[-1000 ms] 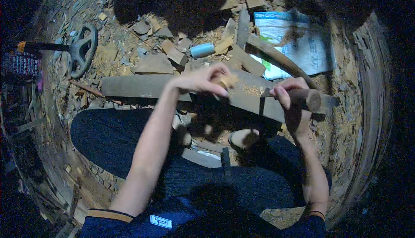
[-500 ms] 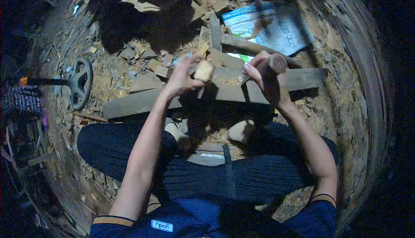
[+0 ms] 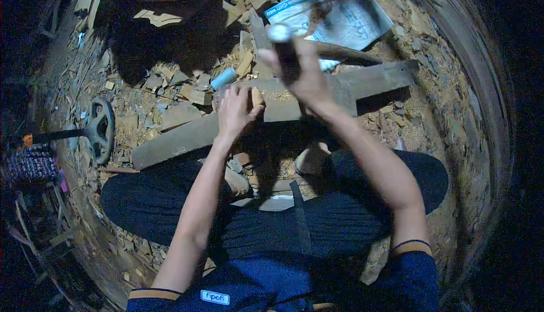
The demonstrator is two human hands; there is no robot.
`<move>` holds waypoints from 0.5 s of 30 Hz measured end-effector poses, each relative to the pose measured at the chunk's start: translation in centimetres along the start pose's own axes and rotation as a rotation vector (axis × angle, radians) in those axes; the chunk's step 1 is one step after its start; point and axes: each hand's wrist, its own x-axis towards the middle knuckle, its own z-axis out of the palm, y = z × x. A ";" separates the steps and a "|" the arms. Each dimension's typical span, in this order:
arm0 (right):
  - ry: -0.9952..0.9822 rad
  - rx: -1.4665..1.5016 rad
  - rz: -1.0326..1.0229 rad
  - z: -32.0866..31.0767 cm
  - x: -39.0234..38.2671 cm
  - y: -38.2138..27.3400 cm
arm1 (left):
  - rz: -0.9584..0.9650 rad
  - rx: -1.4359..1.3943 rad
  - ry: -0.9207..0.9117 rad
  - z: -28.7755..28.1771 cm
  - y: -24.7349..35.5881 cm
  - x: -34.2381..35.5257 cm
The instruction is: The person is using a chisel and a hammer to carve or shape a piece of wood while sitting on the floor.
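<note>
Left hand (image 3: 233,111) gripped a block (image 3: 256,97) — probably light, stiff, best held by its sides — and right hand (image 3: 310,79) clenched a blurred tool (image 3: 288,62).

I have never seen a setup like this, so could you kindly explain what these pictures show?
There is no robot here: a person works with bare hands. Every picture comes from the left of two fisheye cameras on the person's head, looking down, so edges bend near the rim. A wooden beam lies across in front of the legs, with wood shavings on it. The left hand holds a small wood block at the beam. The right hand, raised, grips a dark tool, too blurred to identify. Beyond the beam lie a blue cylinder and a printed sheet.
</note>
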 end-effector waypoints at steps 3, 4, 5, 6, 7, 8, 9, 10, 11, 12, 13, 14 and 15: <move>-0.419 0.597 0.583 1.6 1.7 -1.5 | -0.150 -0.931 -0.229 -2.4 -1.2 0.5; -0.325 0.434 0.655 2.4 1.7 -0.7 | -0.272 -1.113 -0.373 -4.0 -1.2 0.4; -0.317 0.593 0.734 2.7 2.1 -1.3 | -0.265 -1.281 -0.360 -4.7 -2.4 -0.6; -0.308 0.746 0.812 2.2 2.7 -1.6 | -0.250 -1.454 -0.349 -5.0 -3.3 -1.4; -0.359 0.790 0.820 1.7 3.0 -1.1 | -0.247 -1.605 -0.298 -4.8 -3.7 -2.1; -0.283 0.683 0.753 1.1 3.1 -1.4 | -0.251 -1.755 -0.236 -4.4 -3.9 -2.8; -0.272 0.695 0.717 0.3 3.2 -1.5 | -0.234 -1.799 -0.223 -4.3 -3.8 -3.0; -0.260 0.705 0.682 -0.3 3.4 -1.6 | -0.247 -1.798 -0.204 -4.6 -4.2 -3.1; -0.229 0.702 0.720 -1.5 3.5 -1.8 | -0.207 -1.767 -0.307 -4.7 -3.6 -2.8; -0.201 0.706 0.762 -1.9 3.3 -1.9 | -0.175 -1.728 -0.403 -5.2 -3.4 -2.6; -0.263 0.682 0.805 -2.0 3.1 -1.5 | -0.178 -1.686 -0.415 -5.7 -3.1 -2.5; -0.262 0.673 0.809 -2.1 2.9 -1.6 | -0.177 -1.693 -0.423 -6.1 -2.8 -2.3; -0.262 0.745 0.830 -2.1 2.6 -1.7 | -0.181 -1.582 -0.420 -6.4 -2.5 -2.1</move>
